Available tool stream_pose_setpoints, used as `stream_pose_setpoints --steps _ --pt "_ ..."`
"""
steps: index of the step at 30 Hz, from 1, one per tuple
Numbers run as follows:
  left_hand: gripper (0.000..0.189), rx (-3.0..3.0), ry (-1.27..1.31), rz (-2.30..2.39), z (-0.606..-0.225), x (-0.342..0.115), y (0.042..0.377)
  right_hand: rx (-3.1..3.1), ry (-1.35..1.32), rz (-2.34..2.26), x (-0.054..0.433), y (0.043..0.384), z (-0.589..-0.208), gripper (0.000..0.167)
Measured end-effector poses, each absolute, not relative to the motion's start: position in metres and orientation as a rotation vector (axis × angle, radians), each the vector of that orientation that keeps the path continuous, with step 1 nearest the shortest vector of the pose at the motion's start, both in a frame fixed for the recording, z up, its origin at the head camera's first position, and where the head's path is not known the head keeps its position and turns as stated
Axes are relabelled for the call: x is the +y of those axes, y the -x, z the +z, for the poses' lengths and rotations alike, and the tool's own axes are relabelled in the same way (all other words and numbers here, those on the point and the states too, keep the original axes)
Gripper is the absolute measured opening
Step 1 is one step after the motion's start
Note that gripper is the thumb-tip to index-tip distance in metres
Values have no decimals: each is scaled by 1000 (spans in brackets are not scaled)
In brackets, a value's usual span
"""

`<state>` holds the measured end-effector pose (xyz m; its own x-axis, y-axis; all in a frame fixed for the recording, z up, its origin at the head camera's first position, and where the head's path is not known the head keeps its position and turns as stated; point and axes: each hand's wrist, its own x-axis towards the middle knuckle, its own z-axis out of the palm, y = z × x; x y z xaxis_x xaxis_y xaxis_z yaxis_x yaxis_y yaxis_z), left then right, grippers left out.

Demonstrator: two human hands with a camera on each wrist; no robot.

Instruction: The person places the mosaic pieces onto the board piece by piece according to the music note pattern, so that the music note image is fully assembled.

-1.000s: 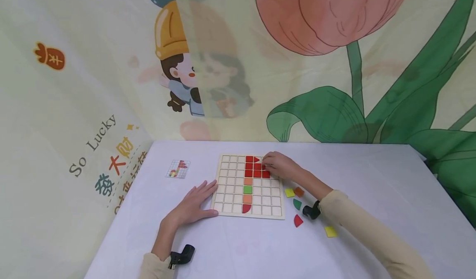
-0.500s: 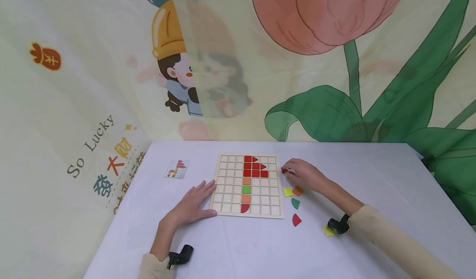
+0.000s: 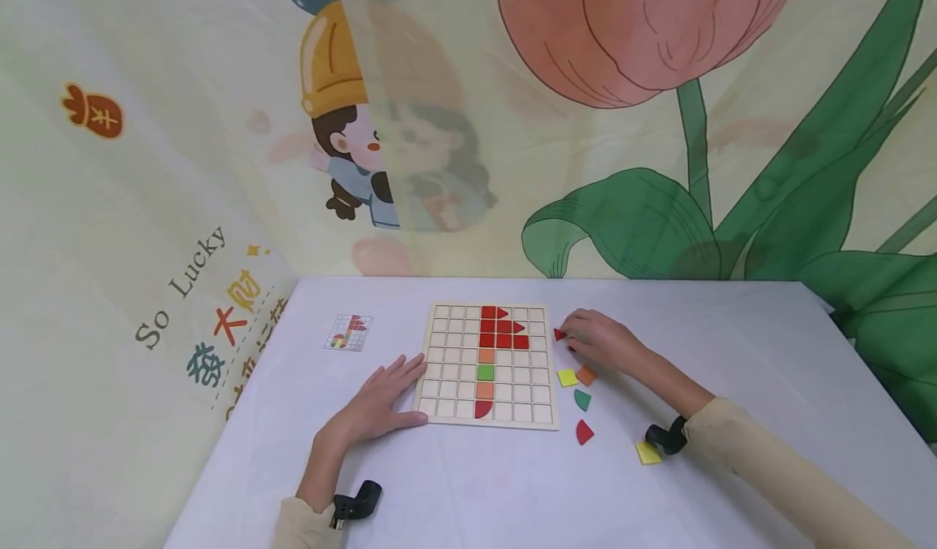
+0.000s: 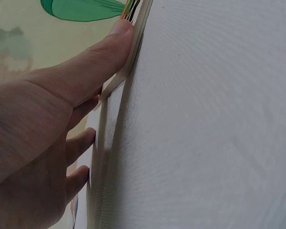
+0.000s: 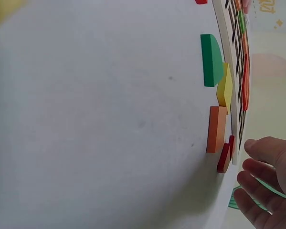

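A wooden grid board point(image 3: 446, 411) lies flat on the table, with a column of red, orange and green tiles and red triangles set in its cells. My left hand point(image 3: 384, 400) rests at its left edge, fingers spread and touching the frame; the left wrist view shows the thumb point(image 4: 92, 67) along the rim. Right of the board my right hand point(image 3: 602, 341) is over the table beside a small red triangle point(image 3: 560, 334). In the right wrist view its thumb and fingers are apart, holding nothing, near two red pieces, one a dark red piece point(image 5: 223, 158).
Loose pieces lie right of the board: a yellow square point(image 3: 567, 378), an orange piece point(image 3: 586, 376), a green quarter-round point(image 3: 581, 400) and a red quarter-round point(image 3: 584, 433). Another yellow square point(image 3: 647, 453) sits under the right wrist camera. A pattern card point(image 3: 347, 333) is at left.
My right hand has moved from the board's upper right to the table beside it, uncovering a red triangle in the second row. The left hand stays put.
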<state>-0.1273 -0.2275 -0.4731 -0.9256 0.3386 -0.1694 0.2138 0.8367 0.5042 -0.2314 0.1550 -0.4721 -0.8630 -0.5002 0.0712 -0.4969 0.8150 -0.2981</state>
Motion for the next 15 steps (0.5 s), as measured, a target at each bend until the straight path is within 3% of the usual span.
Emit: stream_pose_setpoints --steps 15 --pt "84 2766 -414 705 -476 -228 128 2928 699 -542 136 248 -482 27"
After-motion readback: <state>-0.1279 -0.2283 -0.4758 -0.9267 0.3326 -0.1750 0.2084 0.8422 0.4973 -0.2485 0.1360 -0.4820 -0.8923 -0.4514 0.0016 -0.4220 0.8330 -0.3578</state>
